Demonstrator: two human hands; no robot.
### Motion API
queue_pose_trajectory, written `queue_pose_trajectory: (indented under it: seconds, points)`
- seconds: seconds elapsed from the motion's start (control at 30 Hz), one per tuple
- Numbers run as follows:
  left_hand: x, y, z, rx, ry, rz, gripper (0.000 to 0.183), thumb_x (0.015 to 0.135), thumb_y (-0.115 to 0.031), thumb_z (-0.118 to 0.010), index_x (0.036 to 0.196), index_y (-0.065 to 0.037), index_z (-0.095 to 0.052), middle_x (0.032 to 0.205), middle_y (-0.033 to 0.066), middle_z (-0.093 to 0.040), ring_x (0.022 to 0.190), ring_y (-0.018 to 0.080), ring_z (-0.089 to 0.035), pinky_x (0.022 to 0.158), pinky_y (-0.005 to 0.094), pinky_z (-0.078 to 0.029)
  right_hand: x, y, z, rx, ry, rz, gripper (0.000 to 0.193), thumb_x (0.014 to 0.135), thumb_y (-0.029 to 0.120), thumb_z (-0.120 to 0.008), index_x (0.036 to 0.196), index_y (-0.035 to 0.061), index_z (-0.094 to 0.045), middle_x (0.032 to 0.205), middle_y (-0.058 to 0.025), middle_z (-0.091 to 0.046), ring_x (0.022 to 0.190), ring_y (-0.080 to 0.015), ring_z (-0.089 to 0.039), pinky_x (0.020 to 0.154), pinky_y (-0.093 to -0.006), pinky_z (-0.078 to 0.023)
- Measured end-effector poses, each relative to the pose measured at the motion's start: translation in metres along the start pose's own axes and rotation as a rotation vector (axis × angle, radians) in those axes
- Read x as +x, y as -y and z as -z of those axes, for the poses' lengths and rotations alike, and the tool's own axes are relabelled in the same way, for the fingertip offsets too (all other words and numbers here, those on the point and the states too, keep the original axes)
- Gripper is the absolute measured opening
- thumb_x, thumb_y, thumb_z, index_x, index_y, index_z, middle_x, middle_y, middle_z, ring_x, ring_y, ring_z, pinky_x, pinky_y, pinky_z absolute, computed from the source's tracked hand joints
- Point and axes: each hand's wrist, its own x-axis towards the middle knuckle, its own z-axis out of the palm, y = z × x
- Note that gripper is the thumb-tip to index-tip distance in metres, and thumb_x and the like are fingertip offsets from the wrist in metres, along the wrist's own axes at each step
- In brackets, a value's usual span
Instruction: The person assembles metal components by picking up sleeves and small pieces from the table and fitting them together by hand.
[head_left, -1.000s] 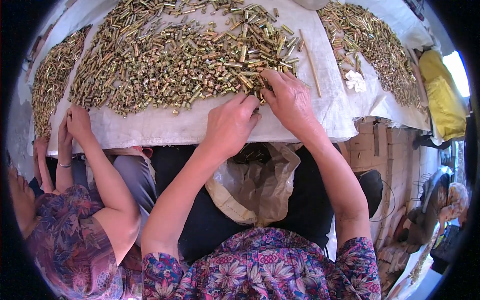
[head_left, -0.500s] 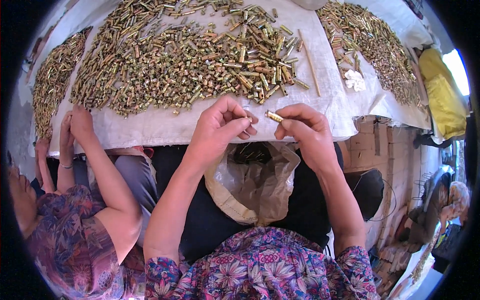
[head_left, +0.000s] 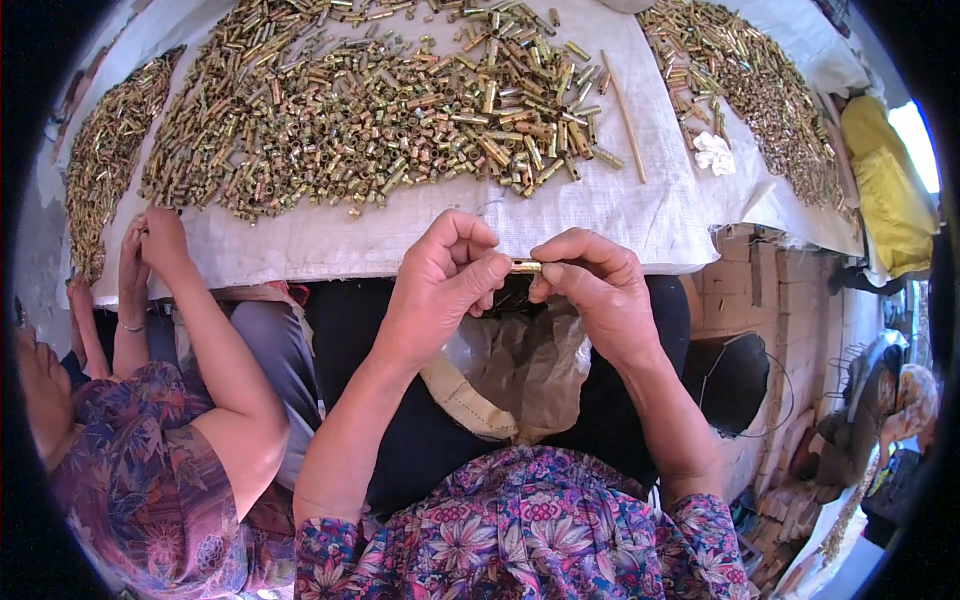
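Observation:
A short gold-coloured metal sleeve (head_left: 526, 266) spans the gap between my two hands, just off the near edge of the table. My left hand (head_left: 440, 285) pinches its left end between thumb and fingers. At the other end, my right hand (head_left: 605, 295) grips the sleeve the same way. Both fingertips cover the ends, so any smaller part between them is hidden. Under my hands, a sack (head_left: 468, 403) with a pale folded rim stands open in my lap; dark contents show only partly behind the fingers.
Heaped metal sleeves (head_left: 370, 130) cover the white sheet (head_left: 590, 215) ahead. A thin wooden stick (head_left: 625, 120) and a crumpled white scrap (head_left: 713, 153) lie to the right. Another person's hands (head_left: 155, 245) work at the left. A dark bucket (head_left: 735, 385) stands at my right.
My hands have come together and slightly lower. The sleeve, held by the right hand alone before, now reaches the left fingertips and lies level.

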Motion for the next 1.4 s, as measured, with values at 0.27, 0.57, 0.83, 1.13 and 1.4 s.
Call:
queue_pose_trajectory:
  seconds: [0.27,0.57,0.83,1.13,1.4]
  points:
    - [-0.002,0.003,0.005,-0.081,0.019,0.043,0.016,0.089,-0.017,-0.067,0.094,-0.006,-0.057,0.077,0.0024,-0.061,0.064,0.0087,-0.056,0.057,0.022,-0.045,-0.005,-0.003,-0.005,-0.123,-0.04,0.081,0.012,0.087,-0.006,-0.057,0.096,-0.0017,-0.064,0.085,-0.0052,-0.062,0.076,-0.0118,-0.063,0.072,-0.0241,-0.05]
    - [-0.005,0.006,0.007,-0.127,0.037,0.037,0.018,0.09,-0.018,-0.065,0.095,-0.003,-0.058,0.079,0.0042,-0.061,0.066,0.0107,-0.057,0.06,0.0241,-0.047,-0.006,-0.008,-0.001,-0.113,-0.005,0.105,0.011,0.086,-0.007,-0.056,0.094,-0.0029,-0.063,0.091,-0.0072,-0.06,0.078,-0.0137,-0.063,0.073,-0.0255,-0.05]
    - [-0.006,0.006,0.009,-0.171,0.055,0.062,0.019,0.089,-0.02,-0.067,0.093,-0.003,-0.058,0.076,0.004,-0.06,0.061,0.0104,-0.056,0.055,0.023,-0.046,-0.009,-0.02,-0.001,0.094,-0.017,-0.034,0.013,0.087,-0.006,-0.054,0.096,-0.0025,-0.062,0.094,-0.0087,-0.06,0.079,-0.0166,-0.064,0.074,-0.0296,-0.053]
    - [-0.007,0.011,0.016,-0.254,0.182,0.082,0.013,0.092,-0.018,-0.064,0.092,-0.005,-0.061,0.076,0.0002,-0.061,0.063,0.0055,-0.057,0.056,0.0198,-0.047,-0.015,-0.027,-0.003,0.369,0.02,-0.088,0.014,0.088,-0.006,-0.054,0.099,-0.0031,-0.062,0.097,-0.0106,-0.06,0.08,-0.0199,-0.065,0.075,-0.033,-0.055]
    - [-0.011,0.007,0.01,-0.112,0.1,0.063,0.013,0.092,-0.018,-0.064,0.092,-0.006,-0.061,0.076,-0.0003,-0.061,0.063,0.0046,-0.056,0.057,0.0188,-0.047,-0.018,-0.029,0.001,-0.052,0.021,0.178,0.015,0.086,-0.009,-0.055,0.097,-0.0043,-0.063,0.098,-0.0113,-0.057,0.082,-0.019,-0.065,0.076,-0.0288,-0.054]
